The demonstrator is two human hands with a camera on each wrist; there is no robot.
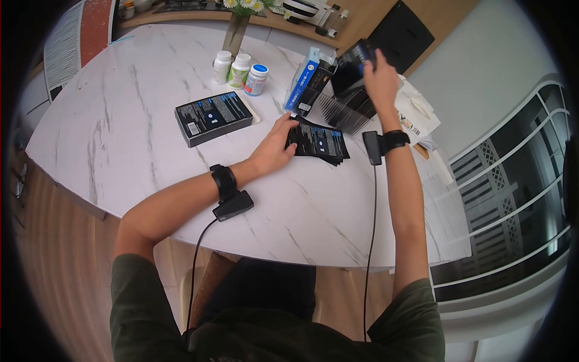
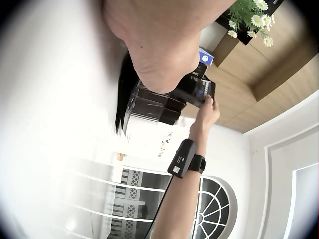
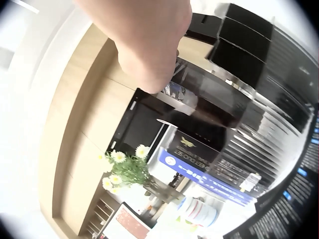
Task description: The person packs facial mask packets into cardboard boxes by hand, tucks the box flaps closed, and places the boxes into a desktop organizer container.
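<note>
In the head view, my left hand (image 1: 274,148) rests at the left edge of a fanned stack of flat black packets (image 1: 319,142) with small printed text, fingers spread on it. My right hand (image 1: 381,81) grips the upper right side of a dark box (image 1: 350,69), held tilted over a clear divided organizer (image 1: 347,114). The left wrist view shows the right hand's fingers on that dark box (image 2: 199,89) from the side. Black packets or boxes (image 3: 241,45) stand in the organizer's far slots. A blue box and a black box (image 1: 310,90) stand upright left of it.
A black printed box (image 1: 214,114) lies on the marble-patterned table (image 1: 145,120). Behind it are three supplement bottles, one with a blue lid (image 1: 256,81), and a vase of daisies (image 1: 236,33). White paper bags (image 1: 416,114) sit at the right, beside the barred window.
</note>
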